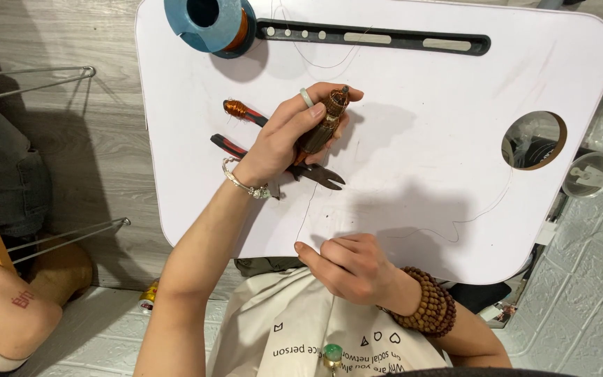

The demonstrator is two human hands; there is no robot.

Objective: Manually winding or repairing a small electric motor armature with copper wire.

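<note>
White lap table (413, 77) over grey floor — left hand (284, 136) clasps copper-wound rotor (324, 122) above pliers (294, 164); right hand (354, 269) pinches thin wire (308, 209), fingers curled narrow — spool (207, 24) at rim.

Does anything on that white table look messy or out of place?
Only the thin wire: it trails loose in wavy loops across the white table instead of lying wound. The pliers and the wire spool lie in order, and nothing looks damaged.

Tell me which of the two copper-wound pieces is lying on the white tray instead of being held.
The small copper-wound piece left of the left hand. It lies on the white tray; the larger rotor is gripped in that hand.
</note>
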